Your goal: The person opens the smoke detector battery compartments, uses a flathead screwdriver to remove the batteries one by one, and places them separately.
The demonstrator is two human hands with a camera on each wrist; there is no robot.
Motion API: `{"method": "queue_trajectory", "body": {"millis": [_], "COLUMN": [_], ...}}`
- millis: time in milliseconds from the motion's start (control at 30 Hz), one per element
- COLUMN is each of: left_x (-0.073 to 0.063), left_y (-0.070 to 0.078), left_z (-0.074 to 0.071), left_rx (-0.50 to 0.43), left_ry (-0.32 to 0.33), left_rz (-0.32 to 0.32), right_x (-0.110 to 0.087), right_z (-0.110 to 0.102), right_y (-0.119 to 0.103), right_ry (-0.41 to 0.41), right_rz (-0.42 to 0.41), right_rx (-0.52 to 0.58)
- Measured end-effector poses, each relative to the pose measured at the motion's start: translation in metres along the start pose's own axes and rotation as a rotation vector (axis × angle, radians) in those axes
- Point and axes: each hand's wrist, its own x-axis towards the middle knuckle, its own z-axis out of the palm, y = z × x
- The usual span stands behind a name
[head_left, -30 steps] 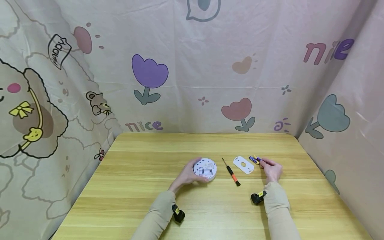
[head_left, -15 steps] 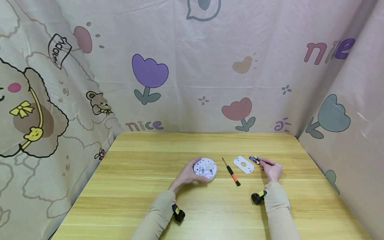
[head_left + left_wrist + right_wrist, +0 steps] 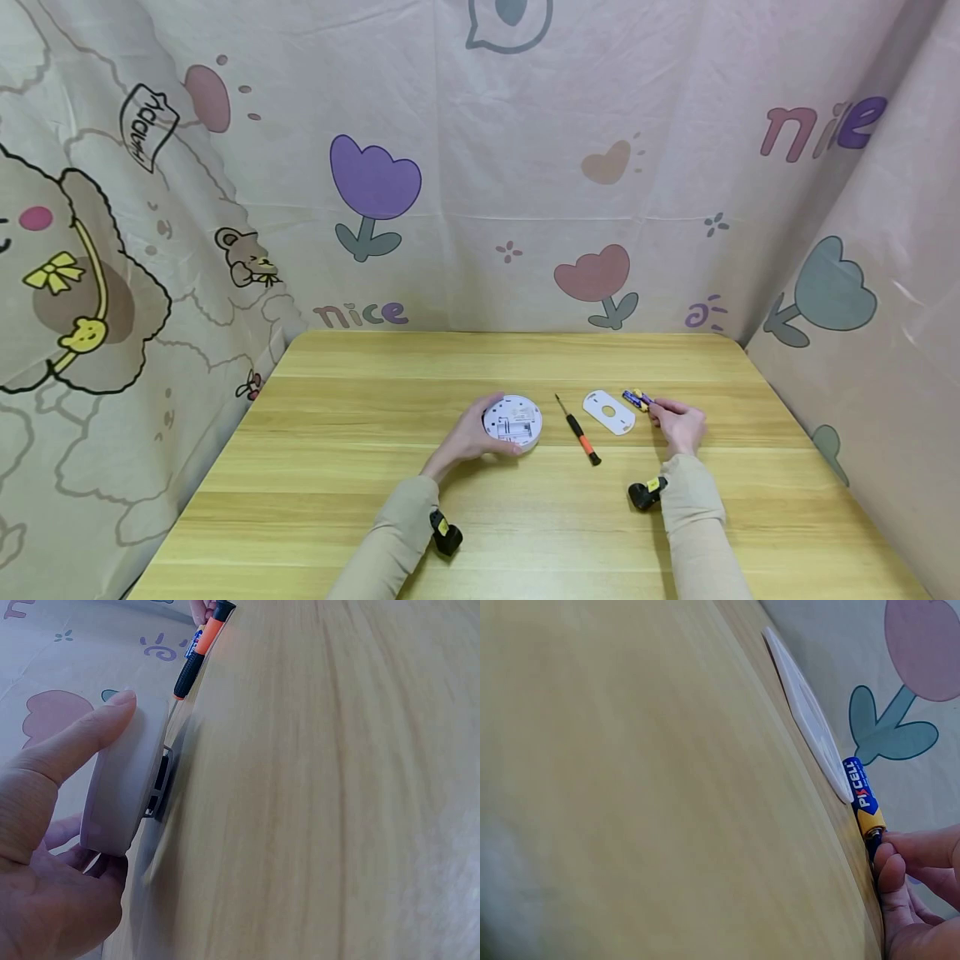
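Observation:
In the head view my left hand [image 3: 472, 433] grips a round white smoke detector [image 3: 517, 421] by its edge, its open battery bay facing up. The left wrist view shows the thumb on one side of its pale casing [image 3: 127, 780] and fingers on the other, the rim held close over the table. At the right, my right hand [image 3: 681, 423] pinches the end of a blue and yellow battery [image 3: 648, 401] between thumb and forefinger. Beside it lies another battery [image 3: 632, 399]; the right wrist view shows one with PKCELL lettering [image 3: 861, 791] just beyond the fingertips.
Between the hands lie a screwdriver [image 3: 578, 433] with a black and orange handle and a white mounting plate [image 3: 609, 412] with a central hole. Patterned curtains [image 3: 480, 167] hang behind and beside the wooden table [image 3: 375, 375].

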Motion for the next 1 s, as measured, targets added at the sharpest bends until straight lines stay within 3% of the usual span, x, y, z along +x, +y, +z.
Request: {"method": "queue_trajectory", "body": {"millis": [400, 1000], "left_x": [-0.0003, -0.0011], "left_y": [0.0008, -0.0021], "left_z": [-0.0003, 0.0002], "left_rx": [-0.002, -0.023], "left_ry": [-0.007, -0.001], "left_rz": [-0.007, -0.008], "right_x": [-0.0062, -0.0084], "right_z": [0.0003, -0.0009], "right_y": [-0.0005, -0.0004], "right_ry": [0.014, -0.025], "right_rz": [-0.047, -0.028], "right_rx": [-0.006, 0.094]}}
